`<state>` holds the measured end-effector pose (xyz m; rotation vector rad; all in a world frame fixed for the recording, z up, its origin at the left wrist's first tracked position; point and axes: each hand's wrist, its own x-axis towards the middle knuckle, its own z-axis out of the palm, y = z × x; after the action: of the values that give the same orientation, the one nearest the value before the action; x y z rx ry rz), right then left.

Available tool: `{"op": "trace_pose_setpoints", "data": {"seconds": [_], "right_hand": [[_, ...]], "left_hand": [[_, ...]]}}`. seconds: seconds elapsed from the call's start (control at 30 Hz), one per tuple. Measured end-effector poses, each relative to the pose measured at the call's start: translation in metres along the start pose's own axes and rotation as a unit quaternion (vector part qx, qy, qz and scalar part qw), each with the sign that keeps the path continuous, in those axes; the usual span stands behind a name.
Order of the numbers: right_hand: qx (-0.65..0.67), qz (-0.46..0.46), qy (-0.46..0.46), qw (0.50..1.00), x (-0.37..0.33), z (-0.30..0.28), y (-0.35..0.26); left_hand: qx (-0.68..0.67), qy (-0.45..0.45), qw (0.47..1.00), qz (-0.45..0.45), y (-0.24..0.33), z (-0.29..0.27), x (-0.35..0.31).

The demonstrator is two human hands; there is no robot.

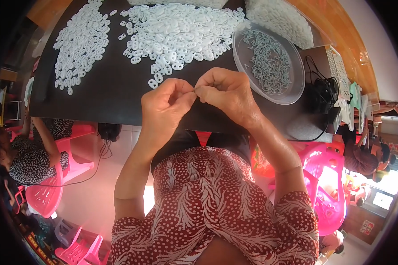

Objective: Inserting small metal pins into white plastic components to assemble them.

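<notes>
With my left hand (168, 99) and my right hand (225, 92) I am working close together, just above the near part of the tabletop (115, 99). In each hand I am pressing the thumb and the first finger together, and the fingertips of both hands are meeting, or almost meeting. I am perhaps pinching something very small there, but my fingers are hiding it, so I cannot tell what it is. To my judgement, I am doing a fine fitting or joining step, and the next move is asking for steady fingertips and a light, exact pressure.

Just beyond my hands a big heap of white oval pieces (181, 33), many showing two holes, is lying on the tabletop. More white pieces (82, 42) are lying to the left, in a long, loose spread. Near my right hand a clear round tray (297, 70) is holding small grey screws (269, 62). Behind it, a clear box (319, 39) is holding more pale pieces.

About writing: I am seeing no readable label on the pieces or the tray. Far to the right a bright screen (381, 200) is glowing, too small for reading.
</notes>
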<state>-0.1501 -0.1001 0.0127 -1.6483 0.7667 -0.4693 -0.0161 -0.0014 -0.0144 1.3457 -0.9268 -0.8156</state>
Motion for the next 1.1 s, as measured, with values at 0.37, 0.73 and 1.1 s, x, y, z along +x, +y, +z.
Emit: {"op": "trace_pose_setpoints", "data": {"seconds": [0.37, 0.73, 1.1], "right_hand": [[-0.001, -0.081, 0.041, 0.996, -0.002, 0.006, 0.005], [-0.133, -0.156, 0.104, 0.973, 0.0, -0.002, 0.019], [0.073, -0.049, 0.095, 0.992, -0.007, 0.005, 0.015]], "left_hand": [[-0.267, -0.064, 0.94, -0.203, 0.009, -0.007, 0.006], [0.525, 0.032, 0.806, 0.27, -0.014, 0.003, 0.029], [-0.036, 0.015, 0.993, -0.107, 0.007, 0.0, 0.012]]}}
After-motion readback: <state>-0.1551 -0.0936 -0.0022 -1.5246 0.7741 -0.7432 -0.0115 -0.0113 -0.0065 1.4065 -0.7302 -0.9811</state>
